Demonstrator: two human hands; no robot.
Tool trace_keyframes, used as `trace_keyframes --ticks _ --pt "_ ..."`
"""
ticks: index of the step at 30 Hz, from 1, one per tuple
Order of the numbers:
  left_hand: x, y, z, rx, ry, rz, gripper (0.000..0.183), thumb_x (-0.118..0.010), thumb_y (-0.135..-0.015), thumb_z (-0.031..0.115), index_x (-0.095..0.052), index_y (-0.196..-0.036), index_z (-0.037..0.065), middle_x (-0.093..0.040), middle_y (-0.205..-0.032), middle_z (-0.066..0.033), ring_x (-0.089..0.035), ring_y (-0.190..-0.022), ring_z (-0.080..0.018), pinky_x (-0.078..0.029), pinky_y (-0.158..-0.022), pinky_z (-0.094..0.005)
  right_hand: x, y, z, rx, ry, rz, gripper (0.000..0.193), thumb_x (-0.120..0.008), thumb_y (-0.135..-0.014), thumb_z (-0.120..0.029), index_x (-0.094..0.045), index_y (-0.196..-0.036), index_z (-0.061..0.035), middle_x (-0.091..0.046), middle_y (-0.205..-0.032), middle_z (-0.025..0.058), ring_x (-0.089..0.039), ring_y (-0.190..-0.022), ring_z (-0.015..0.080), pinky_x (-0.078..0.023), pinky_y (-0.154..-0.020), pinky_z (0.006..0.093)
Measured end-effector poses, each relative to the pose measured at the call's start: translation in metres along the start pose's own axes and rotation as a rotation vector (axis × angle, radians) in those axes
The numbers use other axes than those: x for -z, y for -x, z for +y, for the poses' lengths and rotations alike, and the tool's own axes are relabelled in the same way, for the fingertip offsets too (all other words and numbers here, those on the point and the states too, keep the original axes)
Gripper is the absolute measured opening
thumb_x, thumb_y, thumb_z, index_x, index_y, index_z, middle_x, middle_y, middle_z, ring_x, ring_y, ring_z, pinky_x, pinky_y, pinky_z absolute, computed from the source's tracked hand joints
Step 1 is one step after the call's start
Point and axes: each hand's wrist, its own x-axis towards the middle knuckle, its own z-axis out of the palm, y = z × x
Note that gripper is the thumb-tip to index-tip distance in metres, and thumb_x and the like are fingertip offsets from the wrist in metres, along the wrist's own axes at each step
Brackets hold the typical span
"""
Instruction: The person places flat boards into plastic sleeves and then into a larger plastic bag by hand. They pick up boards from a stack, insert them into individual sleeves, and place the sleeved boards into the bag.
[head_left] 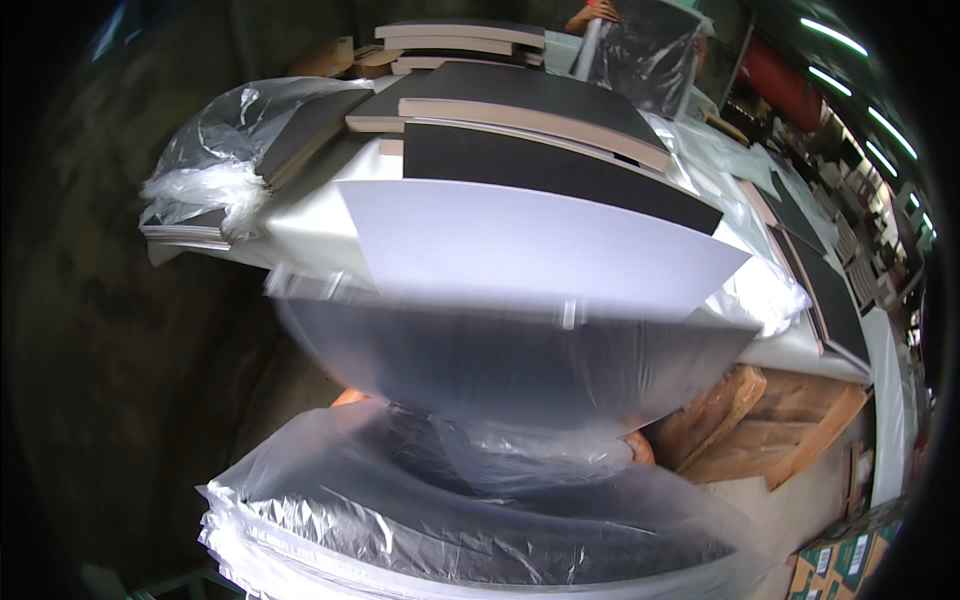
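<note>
A dark panel in a clear plastic bag (520, 360) is held up at a tilt in front of me, smeared by motion. At its lower left edge, a bit of my left hand (352, 397) shows. My right hand (640, 448) grips the lower right side; plastic and panel hide most fingers of both hands. Just beneath lies a stack of plastic-wrapped dark panels (440, 540). Beyond the held panel, a white-faced board (530, 240) leans over the table's near edge, with a black board (550, 170) behind it.
Thick dark boards with pale edges (530, 95) are piled on the table. A bagged stack (215, 190) sits at its left end, more dark panels (825, 290) at right. A wooden crate (770, 430) and a printed carton (845, 560) stand lower right. Another person's hand (603, 10) holds a wrapped panel (650, 55).
</note>
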Motion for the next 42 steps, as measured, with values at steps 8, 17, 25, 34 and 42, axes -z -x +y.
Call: trace_keyframes --ticks 8,17,25,34,42 --pt "-0.013 -0.033 -0.029 0.267 0.486 0.042 0.032 -0.063 -0.077 0.037 -0.052 -0.085 0.007 -0.051 -0.073 -0.0041 -0.051 -0.068 -0.0149 -0.043 -0.061 -0.0278 -0.028 -0.045 0.013 -0.057 0.667 0.168 0.017 -0.057 -0.077 -0.017 -0.056 -0.088 -0.0039 -0.06 -0.076 0.0082 -0.059 -0.067 0.0195 -0.048 -0.062 0.0329" --pt "-0.023 -0.004 -0.073 0.469 0.396 -0.124 0.035 -0.067 -0.074 0.035 -0.051 -0.085 0.006 -0.048 -0.072 -0.0048 -0.05 -0.07 -0.0145 -0.042 -0.061 -0.0272 -0.05 -0.057 0.012 0.016 0.707 0.188 0.016 -0.058 -0.074 -0.015 -0.057 -0.085 -0.0037 -0.06 -0.074 0.0077 -0.059 -0.066 0.0193 -0.048 -0.061 0.0324" --pt "-0.023 -0.019 -0.118 0.58 0.168 -0.216 0.038 -0.07 -0.071 0.034 -0.05 -0.085 0.005 -0.047 -0.072 -0.0054 -0.05 -0.072 -0.0141 -0.042 -0.061 -0.0266 -0.061 -0.067 0.014 0.005 0.81 0.175 0.014 -0.059 -0.072 -0.014 -0.058 -0.082 -0.0035 -0.06 -0.072 0.0073 -0.059 -0.065 0.0191 -0.047 -0.06 0.032" --pt "-0.011 -0.106 -0.04 -0.167 -0.801 0.742 0.049 -0.075 -0.065 0.038 -0.046 -0.082 0.002 -0.044 -0.071 -0.0066 -0.047 -0.071 -0.014 -0.042 -0.061 -0.0256 -0.058 -0.078 0.021 -0.026 0.974 0.206 0.013 -0.06 -0.069 -0.012 -0.058 -0.079 -0.0033 -0.06 -0.07 0.0068 -0.059 -0.064 0.0188 -0.047 -0.06 0.0315" --pt "-0.014 -0.079 0.106 -0.007 0.51 -1.01 0.07 -0.068 -0.07 0.038 -0.046 -0.117 -0.009 -0.051 -0.115 -0.0145 -0.048 -0.101 -0.0177 -0.036 -0.086 -0.0251 0.047 -0.051 -0.053 0.466 0.94 0.837 0.013 -0.066 -0.064 -0.009 -0.058 -0.074 -0.004 -0.06 -0.066 0.0067 -0.058 -0.062 0.0196 -0.046 -0.059 0.0323"
